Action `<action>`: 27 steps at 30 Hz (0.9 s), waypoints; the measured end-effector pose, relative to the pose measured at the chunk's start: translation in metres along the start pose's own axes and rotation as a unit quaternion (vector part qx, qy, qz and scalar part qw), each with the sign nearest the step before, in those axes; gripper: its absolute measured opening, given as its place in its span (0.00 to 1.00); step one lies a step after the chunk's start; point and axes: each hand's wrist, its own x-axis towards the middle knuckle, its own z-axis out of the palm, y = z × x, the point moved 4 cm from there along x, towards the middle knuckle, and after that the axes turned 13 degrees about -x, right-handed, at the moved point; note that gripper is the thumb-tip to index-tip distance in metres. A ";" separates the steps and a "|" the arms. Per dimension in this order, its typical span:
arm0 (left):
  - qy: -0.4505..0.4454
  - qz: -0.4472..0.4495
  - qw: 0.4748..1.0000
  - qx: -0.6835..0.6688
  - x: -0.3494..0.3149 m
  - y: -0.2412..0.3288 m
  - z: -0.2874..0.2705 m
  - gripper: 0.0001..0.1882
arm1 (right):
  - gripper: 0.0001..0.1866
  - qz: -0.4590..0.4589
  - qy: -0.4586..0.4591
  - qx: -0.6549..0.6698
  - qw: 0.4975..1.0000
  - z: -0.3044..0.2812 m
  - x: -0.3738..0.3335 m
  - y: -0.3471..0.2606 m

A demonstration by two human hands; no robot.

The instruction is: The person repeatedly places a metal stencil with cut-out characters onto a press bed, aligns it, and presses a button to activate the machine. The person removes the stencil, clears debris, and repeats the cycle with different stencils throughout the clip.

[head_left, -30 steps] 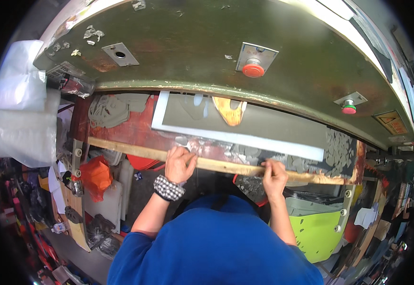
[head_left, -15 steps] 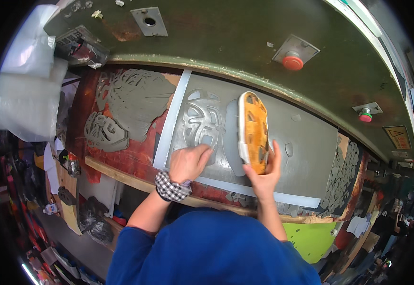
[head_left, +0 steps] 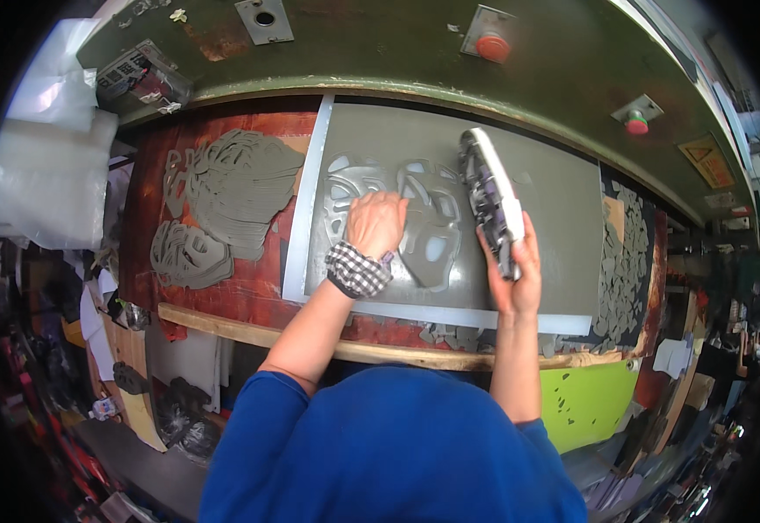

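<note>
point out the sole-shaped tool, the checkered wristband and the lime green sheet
sole-shaped tool [head_left: 488, 199], head view: middle of its dark side
checkered wristband [head_left: 358, 269], head view: middle of its fabric
lime green sheet [head_left: 593, 403], head view: its flat face

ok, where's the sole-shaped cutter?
Head view, right of centre: the sole-shaped cutter is tilted in the right hand, over the grey sheet, right of the cut outlines.

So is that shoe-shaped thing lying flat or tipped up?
Tipped up. The right hand holds the shoe-shaped thing on a slant, its white edge and dark face both showing.
</note>
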 end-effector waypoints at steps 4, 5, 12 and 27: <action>-0.003 0.043 0.999 -0.026 -0.003 -0.007 -0.006 0.10 | 0.34 -0.132 0.043 -0.142 0.980 -0.037 -0.022 -0.056; -0.011 0.018 0.999 -0.042 -0.001 -0.007 -0.010 0.10 | 0.35 -0.162 0.055 -0.171 0.970 -0.049 -0.036 -0.074; 0.090 0.112 0.984 -0.104 0.044 0.043 0.004 0.22 | 0.39 -0.012 0.127 0.262 0.957 -0.154 -0.128 -0.108; -0.349 0.010 0.812 -0.467 -0.085 0.140 0.079 0.10 | 0.35 -0.138 0.032 -0.391 0.909 -0.105 -0.061 -0.109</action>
